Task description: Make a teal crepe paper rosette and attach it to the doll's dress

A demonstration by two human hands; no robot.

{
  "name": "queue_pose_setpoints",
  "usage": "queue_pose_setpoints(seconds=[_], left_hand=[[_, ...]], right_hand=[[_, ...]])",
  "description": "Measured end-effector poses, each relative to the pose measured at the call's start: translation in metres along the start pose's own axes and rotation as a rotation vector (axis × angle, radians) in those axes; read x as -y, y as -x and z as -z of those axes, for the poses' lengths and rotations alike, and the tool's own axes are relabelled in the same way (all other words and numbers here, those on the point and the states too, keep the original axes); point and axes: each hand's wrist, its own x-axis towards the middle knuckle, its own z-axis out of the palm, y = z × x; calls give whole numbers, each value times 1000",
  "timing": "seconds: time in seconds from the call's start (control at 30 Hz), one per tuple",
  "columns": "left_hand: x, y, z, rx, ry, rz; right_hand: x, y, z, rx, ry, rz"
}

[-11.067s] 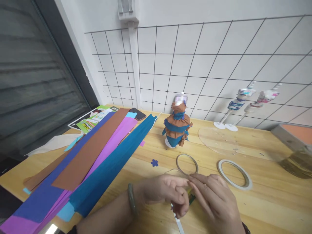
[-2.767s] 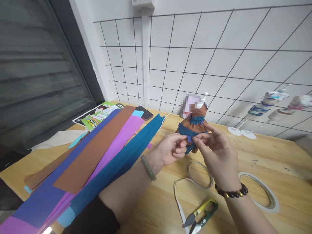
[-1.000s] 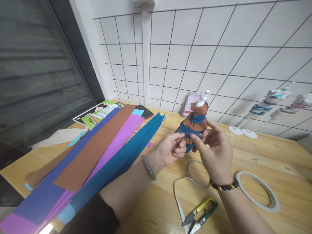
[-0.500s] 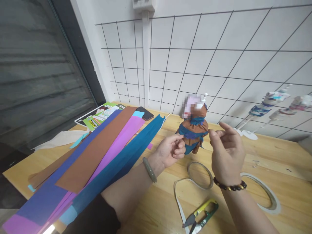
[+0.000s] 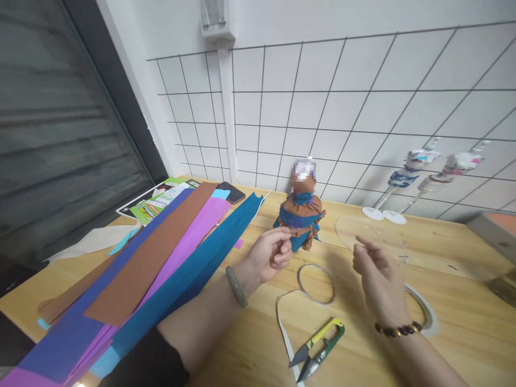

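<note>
A doll-like figure (image 5: 303, 215) dressed in gathered brown and teal crepe paper is upright near the back of the table; its top is blurred. My left hand (image 5: 274, 250), with a green bangle at the wrist, is closed in a pinch at the front of the paper skirt. Apart from the doll, to its right, my right hand (image 5: 377, 269) hangs over the table, fingers loosely bent and apart, holding nothing. Below the hands lie yellow-and-green thread snips (image 5: 318, 346), a thin tape roll (image 5: 316, 284) with a loose strip, and a larger white ring (image 5: 425, 314), partly behind my right wrist.
Long crepe paper strips (image 5: 157, 252) in brown, blue, purple and teal cover the left side. Beyond them are a phone (image 5: 231, 193) and printed leaflets (image 5: 149, 201). Two wrapped figures on stands (image 5: 373, 213) are at the back right, with a box (image 5: 494, 231) at the right edge.
My right hand has drawn away from the doll, to the right and downward. The doll has turned and stands straighter. My left hand stays at its skirt, and the view has shifted slightly.
</note>
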Motion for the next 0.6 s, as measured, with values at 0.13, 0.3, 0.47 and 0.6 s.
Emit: queue_pose_setpoints(seconds=[0.13,0.3,0.47,0.6], left_hand=[[6,6,0,-108,-84,-122],[1,13,-5,-351,-400,-540],[-40,2,-28,-488,-769,-922],[-73,-21,-52,-510,-1112,-1047]], right_hand=[[-10,28,25,111,125,-66],[-4,49,28,330,181,-75],[-1,49,22,399,205,-77],[-5,48,24,424,210,-84]])
